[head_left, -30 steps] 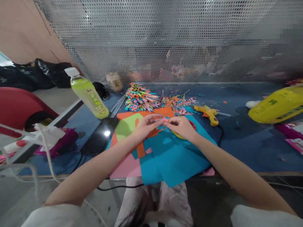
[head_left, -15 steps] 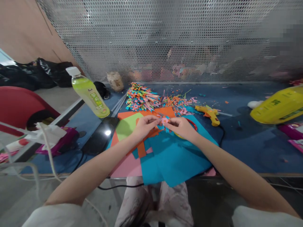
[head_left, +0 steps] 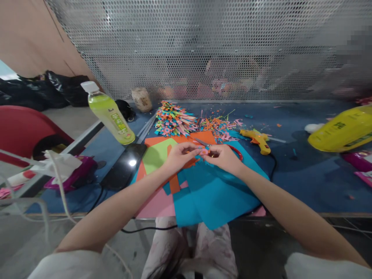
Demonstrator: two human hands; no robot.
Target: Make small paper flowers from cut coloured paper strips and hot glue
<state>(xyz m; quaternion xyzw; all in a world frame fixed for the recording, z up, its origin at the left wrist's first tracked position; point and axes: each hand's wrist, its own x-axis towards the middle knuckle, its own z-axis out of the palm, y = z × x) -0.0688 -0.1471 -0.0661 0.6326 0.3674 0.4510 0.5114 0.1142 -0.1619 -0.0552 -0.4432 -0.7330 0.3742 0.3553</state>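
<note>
Over the paper sheets, my left hand [head_left: 182, 155] and my right hand [head_left: 222, 157] meet and pinch a small pink paper flower [head_left: 204, 152] with bits of blue and orange about it. The fingertips of both hands are closed on it and partly hide it. Scissors [head_left: 201, 142] with a red handle lie just behind and under my right hand. Blue sheets [head_left: 221, 190] spread beneath the hands, with a light green sheet [head_left: 155, 155], an orange strip [head_left: 174, 183] and a pink sheet [head_left: 157, 203] to the left.
Behind the hands stand a heap of folded paper pieces [head_left: 174, 122] and a pile of thin paper scraps [head_left: 217, 126]. A yellow glue gun [head_left: 257, 140] lies to the right. On the left are a drink bottle [head_left: 110, 116] and a black phone [head_left: 123, 166]; a yellow bottle [head_left: 343, 130] lies far right.
The paper flower has turned and shifted slightly right between my fingers. My right fingers have curled more, and the scissor blades show more clearly behind them.
</note>
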